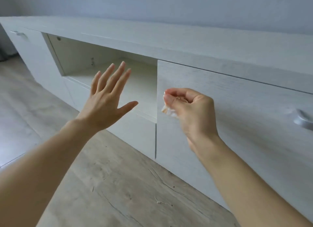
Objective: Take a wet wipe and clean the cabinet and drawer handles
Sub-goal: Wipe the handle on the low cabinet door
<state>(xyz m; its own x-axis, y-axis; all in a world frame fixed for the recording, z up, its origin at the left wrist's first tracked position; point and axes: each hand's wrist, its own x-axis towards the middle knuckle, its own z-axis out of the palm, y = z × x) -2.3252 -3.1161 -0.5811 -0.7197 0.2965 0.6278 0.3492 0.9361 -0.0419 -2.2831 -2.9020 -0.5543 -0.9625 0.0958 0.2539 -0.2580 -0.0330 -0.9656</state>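
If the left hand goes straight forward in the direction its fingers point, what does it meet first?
Probably nothing near: the left hand, open with fingers spread, points into the open compartment of the cabinet. It would likely meet its back wall first, though depth is unclear.

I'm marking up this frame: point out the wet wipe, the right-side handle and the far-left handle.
wet wipe (167, 110): head view, crumpled part below the fingers.
right handle (304, 120): head view, its curved bar.
far-left handle (19, 34): head view, bar's middle.

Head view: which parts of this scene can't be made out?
- Wipe: mostly hidden inside the right hand; only a crumpled bit shows.
- Right handle: cut off by the frame's right edge.
- Far left handle: small and blurred.
- Open shelf: partly hidden behind the left hand.
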